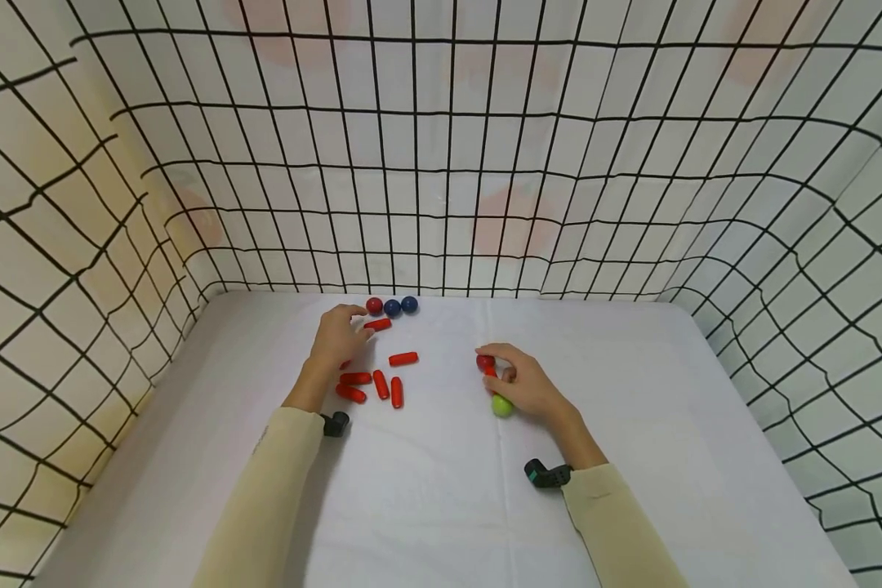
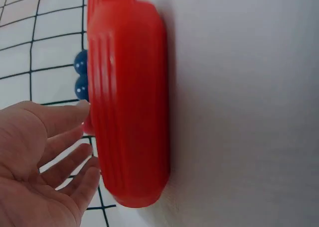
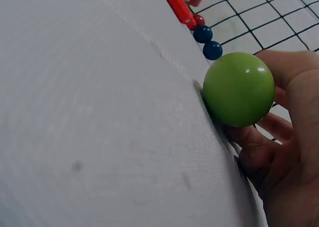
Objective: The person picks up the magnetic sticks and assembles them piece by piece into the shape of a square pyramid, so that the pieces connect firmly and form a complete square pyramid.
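My left hand [image 1: 334,338] reaches over the table at the left, fingers loosely spread, with nothing in its grasp. A red ribbed rod [image 1: 377,324] lies at its fingertips, just in front of a red ball [image 1: 374,306] and two dark blue balls [image 1: 400,306]. Another red rod [image 2: 132,102] looms large in the left wrist view. On the right, my right hand [image 1: 529,384] grips a short red rod [image 1: 490,371], partly hidden by the fingers. One red ball [image 1: 484,362] is at its far end, and a green ball [image 1: 502,406] at its near end.
Several loose red rods [image 1: 380,384] lie beside and below the left hand. Another red rod [image 1: 403,358] lies apart to their right. Black wire mesh [image 1: 448,171] walls the white table [image 1: 441,490] at the back and sides.
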Demonstrator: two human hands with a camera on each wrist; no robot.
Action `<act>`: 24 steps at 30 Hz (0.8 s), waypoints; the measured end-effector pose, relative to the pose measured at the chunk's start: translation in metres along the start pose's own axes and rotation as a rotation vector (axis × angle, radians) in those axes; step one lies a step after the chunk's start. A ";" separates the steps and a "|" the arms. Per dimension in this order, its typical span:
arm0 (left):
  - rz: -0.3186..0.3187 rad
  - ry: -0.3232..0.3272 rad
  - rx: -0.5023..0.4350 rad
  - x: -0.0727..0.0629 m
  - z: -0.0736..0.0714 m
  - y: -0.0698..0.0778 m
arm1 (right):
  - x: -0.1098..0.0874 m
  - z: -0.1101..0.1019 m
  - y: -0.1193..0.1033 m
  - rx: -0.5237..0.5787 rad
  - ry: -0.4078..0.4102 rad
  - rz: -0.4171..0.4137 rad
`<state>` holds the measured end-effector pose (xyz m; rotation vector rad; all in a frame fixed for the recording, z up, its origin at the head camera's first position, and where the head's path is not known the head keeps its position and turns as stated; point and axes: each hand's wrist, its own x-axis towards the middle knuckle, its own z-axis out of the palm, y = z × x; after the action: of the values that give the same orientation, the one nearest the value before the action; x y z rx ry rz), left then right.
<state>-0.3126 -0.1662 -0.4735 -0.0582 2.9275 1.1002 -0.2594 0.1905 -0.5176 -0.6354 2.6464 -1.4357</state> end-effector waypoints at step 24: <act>0.173 -0.025 -0.080 -0.013 0.010 0.004 | -0.003 0.003 0.003 0.091 0.074 0.145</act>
<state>-0.2993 -0.1563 -0.4785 0.2100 2.9109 1.2294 -0.2564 0.1906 -0.5226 -0.3810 2.6016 -1.5558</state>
